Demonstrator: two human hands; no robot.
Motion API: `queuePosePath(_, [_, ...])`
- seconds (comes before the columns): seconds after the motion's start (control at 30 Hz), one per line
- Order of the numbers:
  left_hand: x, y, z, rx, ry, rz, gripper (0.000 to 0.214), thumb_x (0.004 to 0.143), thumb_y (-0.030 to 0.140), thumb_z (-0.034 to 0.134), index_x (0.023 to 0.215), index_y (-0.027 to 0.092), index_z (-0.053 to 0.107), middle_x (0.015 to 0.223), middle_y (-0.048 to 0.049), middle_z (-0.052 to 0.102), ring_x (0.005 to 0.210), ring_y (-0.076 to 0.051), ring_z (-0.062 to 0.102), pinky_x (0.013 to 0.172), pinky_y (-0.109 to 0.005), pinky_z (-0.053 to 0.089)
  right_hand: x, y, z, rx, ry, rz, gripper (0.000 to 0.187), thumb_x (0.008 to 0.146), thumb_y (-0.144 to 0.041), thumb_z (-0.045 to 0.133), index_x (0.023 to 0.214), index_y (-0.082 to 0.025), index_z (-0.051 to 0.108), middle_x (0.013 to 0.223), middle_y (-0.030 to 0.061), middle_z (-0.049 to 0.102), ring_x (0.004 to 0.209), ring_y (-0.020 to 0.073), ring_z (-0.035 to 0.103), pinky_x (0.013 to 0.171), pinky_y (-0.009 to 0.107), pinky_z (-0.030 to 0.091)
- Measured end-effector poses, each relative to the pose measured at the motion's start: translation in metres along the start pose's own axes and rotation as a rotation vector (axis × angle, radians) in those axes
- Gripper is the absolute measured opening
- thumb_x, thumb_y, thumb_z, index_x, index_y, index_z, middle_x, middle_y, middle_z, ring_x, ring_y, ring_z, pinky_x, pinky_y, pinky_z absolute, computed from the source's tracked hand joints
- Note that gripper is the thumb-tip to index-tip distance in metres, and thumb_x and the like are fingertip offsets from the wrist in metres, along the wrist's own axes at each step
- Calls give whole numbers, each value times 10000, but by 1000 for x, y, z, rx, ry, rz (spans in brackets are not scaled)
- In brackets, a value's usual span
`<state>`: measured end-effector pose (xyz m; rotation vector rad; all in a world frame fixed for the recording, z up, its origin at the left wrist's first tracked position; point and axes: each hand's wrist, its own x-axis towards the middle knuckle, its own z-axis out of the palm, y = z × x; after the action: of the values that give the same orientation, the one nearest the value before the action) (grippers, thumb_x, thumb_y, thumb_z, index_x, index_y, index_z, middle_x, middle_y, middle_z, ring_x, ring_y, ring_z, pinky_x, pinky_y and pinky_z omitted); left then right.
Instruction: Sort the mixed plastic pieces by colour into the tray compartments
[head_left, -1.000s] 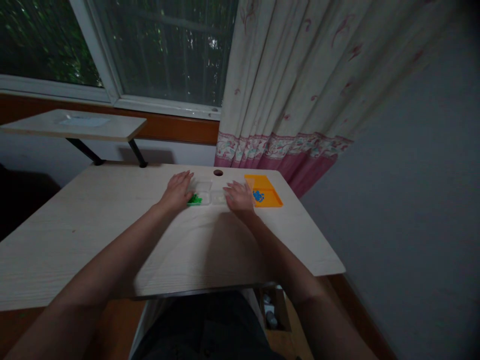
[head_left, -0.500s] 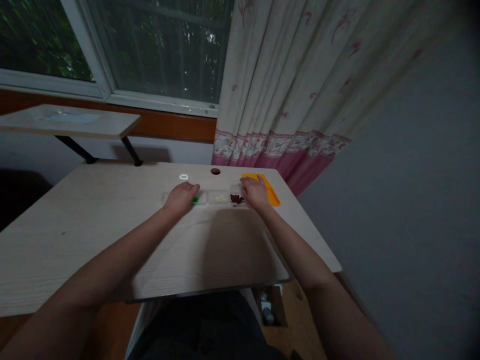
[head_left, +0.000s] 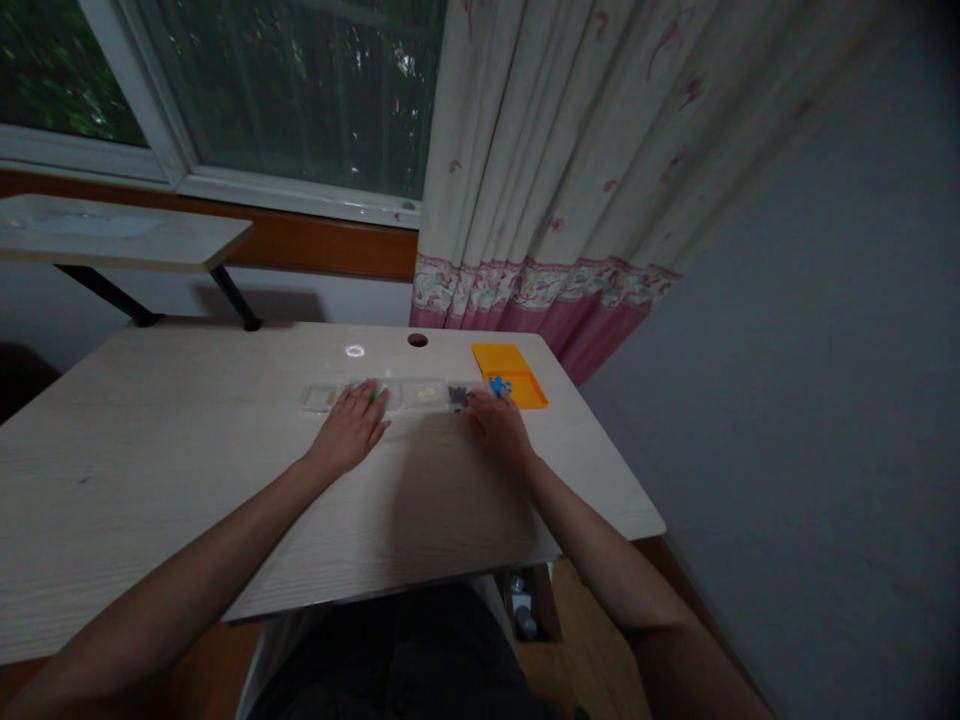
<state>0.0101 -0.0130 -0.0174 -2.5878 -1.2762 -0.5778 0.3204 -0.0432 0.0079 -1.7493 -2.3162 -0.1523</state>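
A row of small clear plastic boxes lies across the desk: an end box at the left, a box with pale pieces, and one with dark pieces. My left hand rests over the left part of the row with its fingers spread, partly covering a box with something green. At the row's right end, my right hand has its fingers stretched forward against the boxes, just beside the dark pieces. Blue pieces show beyond its fingertips, in front of an open orange case.
The pale wooden desk has a round cable hole near its back edge. A raised shelf stands at the back left on black legs. A white ring-shaped spot shows behind the boxes. A curtain hangs behind.
My right hand has drawn back towards me, uncovering the blue pieces and more of the orange case. The fingers of my left hand have spread out, and the view has shifted slightly.
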Motion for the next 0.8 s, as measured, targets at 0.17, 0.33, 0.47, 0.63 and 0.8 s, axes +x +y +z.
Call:
queuePosePath(0.17, [-2, 2, 0, -4, 5, -5, 533, 994, 384, 383, 1421, 73, 452, 1519, -231, 375, 1441, -321, 324, 1198, -518, 226, -5, -1, 5, 61, 38, 8, 408, 963, -228, 380, 1309, -144, 580, 1431, 113, 539, 1346, 223, 480, 1196, 451, 253])
queuePosePath(0.33, [-3, 2, 2, 21, 6, -16, 531, 998, 398, 362, 1436, 109, 442, 1528, -206, 377, 1442, -316, 327, 1196, -542, 209, -6, 0, 10, 75, 62, 17, 420, 959, -229, 385, 1334, -137, 550, 1451, 119, 516, 1366, 225, 451, 1208, 462, 215])
queuePosePath(0.47, [-4, 2, 5, 4, 24, -23, 546, 993, 393, 365, 1469, 128, 399, 1549, -206, 339, 1456, -321, 298, 1189, -576, 183, 0, -1, 14, 64, 63, 14, 420, 969, -273, 404, 1340, -135, 543, 1452, 134, 511, 1374, 233, 439, 1203, 485, 186])
queuePosePath(0.63, [-5, 5, 4, -22, 40, -49, 529, 995, 377, 360, 1470, 149, 404, 1557, -196, 329, 1458, -306, 297, 1198, -585, 114, 22, 15, 7, 107, 98, 70, 345, 967, -307, 423, 1189, -204, 666, 1294, 92, 652, 1229, 218, 564, 1130, 430, 309])
queuePosePath(0.8, [-5, 6, 2, -25, 32, -64, 521, 988, 375, 374, 1457, 153, 422, 1546, -190, 354, 1451, -304, 310, 1201, -576, 92, 54, 74, -15, 126, 226, 365, 386, 937, -323, 435, 1210, -176, 665, 1271, 112, 654, 1212, 271, 540, 1068, 438, 369])
